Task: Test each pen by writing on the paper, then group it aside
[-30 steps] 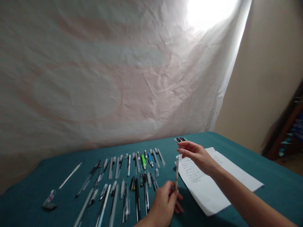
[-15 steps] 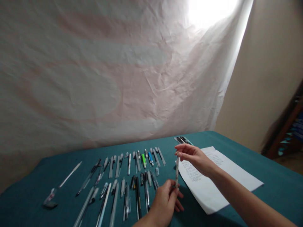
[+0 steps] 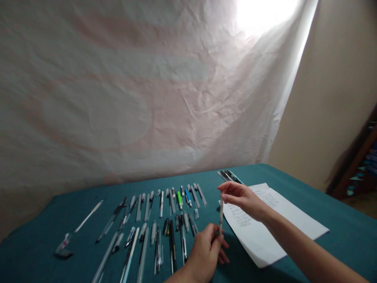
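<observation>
A thin white pen [image 3: 220,215] stands nearly upright above the teal table [image 3: 338,239]. My left hand [image 3: 206,251] is closed round its lower end. My right hand [image 3: 243,198] pinches its top end with thumb and fingers. Both hands hover just left of a sheet of paper [image 3: 282,228] with handwriting on it. Whether the top part is a cap I cannot tell.
Several pens [image 3: 165,220] lie in two rows on the table to the left of my hands, among them a green one [image 3: 178,199] and a blue one [image 3: 187,197]. A few dark pens [image 3: 229,175] lie beyond the paper. A white cloth [image 3: 132,98] hangs behind the table.
My right hand came down from a loose, open pose above the pen and closed on its top end. My left hand kept hold of the lower end and hardly moved.
</observation>
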The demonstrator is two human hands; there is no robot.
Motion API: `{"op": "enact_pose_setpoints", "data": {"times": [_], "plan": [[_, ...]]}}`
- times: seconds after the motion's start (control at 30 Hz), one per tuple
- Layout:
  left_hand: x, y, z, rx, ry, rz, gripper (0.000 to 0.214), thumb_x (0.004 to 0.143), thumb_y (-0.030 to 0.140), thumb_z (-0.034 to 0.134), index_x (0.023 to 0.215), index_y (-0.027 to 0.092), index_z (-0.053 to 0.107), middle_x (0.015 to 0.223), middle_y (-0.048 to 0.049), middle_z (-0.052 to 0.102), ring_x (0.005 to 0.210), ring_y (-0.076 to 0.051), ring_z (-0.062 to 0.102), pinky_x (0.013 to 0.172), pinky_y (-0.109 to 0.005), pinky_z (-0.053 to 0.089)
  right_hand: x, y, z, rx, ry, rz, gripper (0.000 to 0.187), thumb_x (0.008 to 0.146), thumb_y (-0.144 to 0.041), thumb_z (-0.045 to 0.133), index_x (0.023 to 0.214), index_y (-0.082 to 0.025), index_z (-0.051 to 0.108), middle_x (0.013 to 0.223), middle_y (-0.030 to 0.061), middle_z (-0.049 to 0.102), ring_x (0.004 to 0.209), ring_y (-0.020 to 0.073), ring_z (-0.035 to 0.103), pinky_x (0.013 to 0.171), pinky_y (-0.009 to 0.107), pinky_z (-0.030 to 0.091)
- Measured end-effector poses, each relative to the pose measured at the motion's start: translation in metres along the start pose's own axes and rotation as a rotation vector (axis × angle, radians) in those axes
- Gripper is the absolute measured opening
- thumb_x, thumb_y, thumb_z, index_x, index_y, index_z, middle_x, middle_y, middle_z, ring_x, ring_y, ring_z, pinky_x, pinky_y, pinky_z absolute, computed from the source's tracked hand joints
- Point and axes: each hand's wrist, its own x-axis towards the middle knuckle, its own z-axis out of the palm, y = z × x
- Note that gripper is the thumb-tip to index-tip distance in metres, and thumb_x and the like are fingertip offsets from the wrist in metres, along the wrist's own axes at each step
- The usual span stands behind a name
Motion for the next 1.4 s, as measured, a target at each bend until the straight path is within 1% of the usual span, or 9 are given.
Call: {"op": "enact_pose_setpoints", "data": {"times": [0.13, 0.37, 0.47, 0.63, 0.73, 0.87, 1.1, 1.3, 1.4], "plan": [[0.000, -0.001, -0.001, -0.009, -0.004, 0.011, 0.020, 0.088, 0.033, 0.037, 0.095, 0.015, 0.044, 0.077, -0.0023, 0.057, 0.048, -0.009, 0.058, 0.043, -0.018, 0.040, -0.002, 0.000, 0.003, -0.006, -0.011, 0.047, 0.030, 0.068, -0.029, 0.070, 0.095, -0.018, 0.061, 0.072, -0.0018, 0.056, 0.066, 0.0093, 0.052, 0.062, 0.023, 0.041], [0.000, 0.001, 0.000, -0.033, -0.002, -0.014, 0.020, 0.087, 0.032, 0.036, 0.095, 0.016, 0.044, 0.078, -0.0024, 0.056, 0.048, -0.009, 0.058, 0.041, -0.017, 0.039, -0.004, -0.002, 0.001, 0.185, -0.138, 0.175, 0.036, 0.077, -0.040, 0.059, 0.104, -0.017, 0.062, 0.112, 0.0111, 0.059, 0.097, 0.0209, 0.056, 0.084, 0.038, 0.042], [0.000, 0.001, 0.000, -0.028, 0.005, -0.017, 0.020, 0.087, 0.032, 0.036, 0.095, 0.016, 0.043, 0.078, -0.0025, 0.057, 0.048, -0.009, 0.058, 0.041, -0.017, 0.039, -0.004, 0.002, 0.004, 0.173, -0.119, 0.144, 0.032, 0.076, -0.038, 0.061, 0.098, -0.016, 0.065, 0.101, 0.0101, 0.063, 0.092, 0.0190, 0.057, 0.083, 0.036, 0.042], [0.001, -0.002, 0.000, -0.036, 0.005, -0.001, 0.023, 0.088, 0.035, 0.036, 0.096, 0.015, 0.044, 0.078, -0.0022, 0.056, 0.048, -0.009, 0.058, 0.042, -0.017, 0.039, -0.002, 0.008, 0.006, 0.084, -0.034, 0.116, 0.021, 0.069, -0.034, 0.069, 0.074, -0.015, 0.062, 0.077, 0.0026, 0.063, 0.066, 0.0115, 0.055, 0.063, 0.026, 0.043], [0.002, -0.002, -0.001, -0.045, -0.004, 0.001, 0.025, 0.087, 0.037, 0.037, 0.097, 0.015, 0.043, 0.078, -0.0020, 0.055, 0.049, -0.009, 0.058, 0.042, -0.017, 0.039, -0.003, 0.005, 0.004, 0.107, -0.075, 0.139, 0.025, 0.066, -0.030, 0.072, 0.084, -0.017, 0.062, 0.087, 0.0031, 0.063, 0.073, 0.0127, 0.056, 0.064, 0.026, 0.043], [0.001, -0.003, -0.001, -0.039, -0.010, 0.000, 0.026, 0.087, 0.039, 0.036, 0.097, 0.015, 0.043, 0.079, -0.0027, 0.056, 0.049, -0.009, 0.058, 0.041, -0.017, 0.039, -0.005, 0.000, 0.005, 0.142, -0.133, 0.166, 0.033, 0.077, -0.037, 0.061, 0.105, -0.019, 0.060, 0.109, 0.0091, 0.058, 0.090, 0.0178, 0.056, 0.073, 0.031, 0.044], [0.001, -0.004, -0.001, -0.027, -0.004, -0.002, 0.030, 0.086, 0.043, 0.038, 0.097, 0.015, 0.044, 0.078, -0.0030, 0.056, 0.049, -0.010, 0.058, 0.042, -0.017, 0.039, -0.001, 0.009, 0.006, 0.043, -0.001, 0.074, 0.022, 0.067, -0.035, 0.071, 0.071, -0.015, 0.062, 0.068, 0.0000, 0.059, 0.059, 0.0092, 0.050, 0.058, 0.023, 0.039], [0.001, -0.001, -0.002, -0.042, 0.000, -0.012, 0.028, 0.087, 0.041, 0.037, 0.097, 0.016, 0.043, 0.080, -0.0031, 0.056, 0.049, -0.009, 0.058, 0.041, -0.017, 0.038, -0.003, 0.002, 0.005, 0.122, -0.079, 0.165, 0.034, 0.076, -0.043, 0.060, 0.100, -0.019, 0.062, 0.101, 0.0076, 0.061, 0.083, 0.0162, 0.056, 0.067, 0.028, 0.044], [0.000, -0.002, -0.001, -0.031, 0.006, -0.017, 0.026, 0.087, 0.040, 0.037, 0.097, 0.016, 0.043, 0.079, -0.0032, 0.056, 0.050, -0.010, 0.059, 0.041, -0.017, 0.038, -0.003, 0.003, 0.007, 0.087, -0.073, 0.138, 0.032, 0.076, -0.044, 0.058, 0.091, -0.017, 0.066, 0.093, 0.0070, 0.063, 0.078, 0.0150, 0.056, 0.068, 0.028, 0.043]]}}
